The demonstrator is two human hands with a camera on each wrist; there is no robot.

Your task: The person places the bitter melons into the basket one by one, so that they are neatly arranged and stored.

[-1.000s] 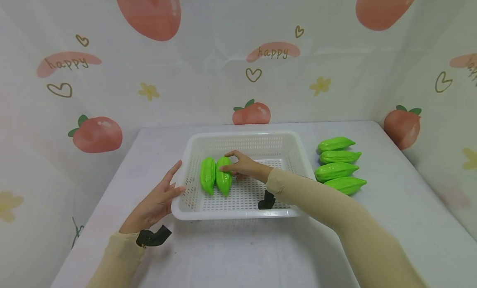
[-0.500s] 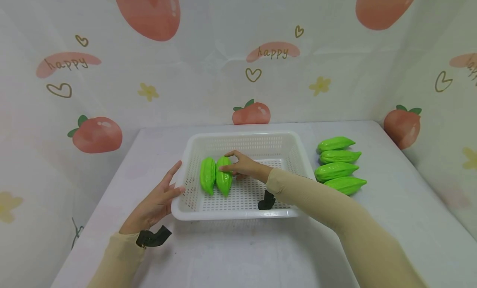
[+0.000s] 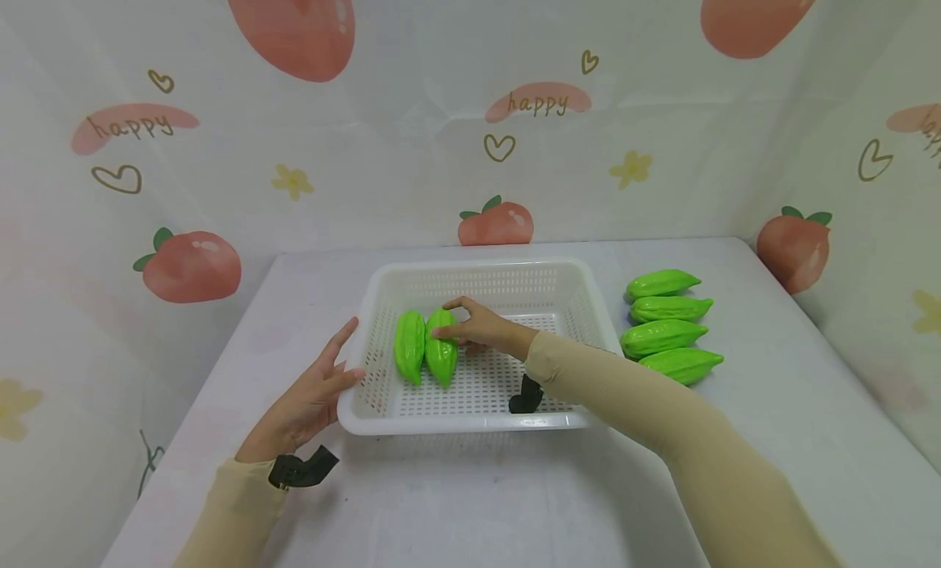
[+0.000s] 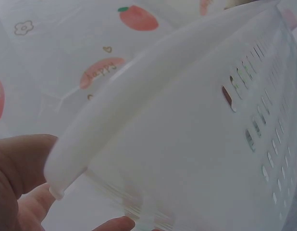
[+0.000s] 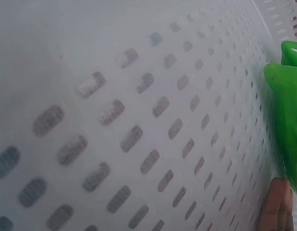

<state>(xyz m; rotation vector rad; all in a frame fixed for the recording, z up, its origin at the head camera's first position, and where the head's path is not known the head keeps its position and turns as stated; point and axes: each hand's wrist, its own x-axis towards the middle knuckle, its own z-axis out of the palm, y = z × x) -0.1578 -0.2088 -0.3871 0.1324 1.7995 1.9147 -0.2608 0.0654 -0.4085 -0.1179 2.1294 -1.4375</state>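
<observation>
In the head view a white plastic basket (image 3: 470, 423) with slotted sides holds two glossy green bitter melons, side by side. My right hand (image 3: 485, 327) reaches inside and grips the right-hand bitter melon (image 3: 443, 362), thumb across its top and a finger at its far end. The left-hand bitter melon (image 3: 408, 347) lies beside it. In the right wrist view, fingertips (image 5: 277, 204) touch the melon's side near the slotted floor. My left hand (image 3: 312, 396) touches the basket's left rim, its index finger extended; the left wrist view shows the thumb (image 4: 28, 156) against the rim.
Several more bitter melons (image 3: 665, 336) lie in a column on the white table (image 3: 456, 503), right of the basket. My right forearm passes over the basket's right side and partly covers the nearest one. A patterned cloth (image 3: 412, 184) stands behind and at both sides.
</observation>
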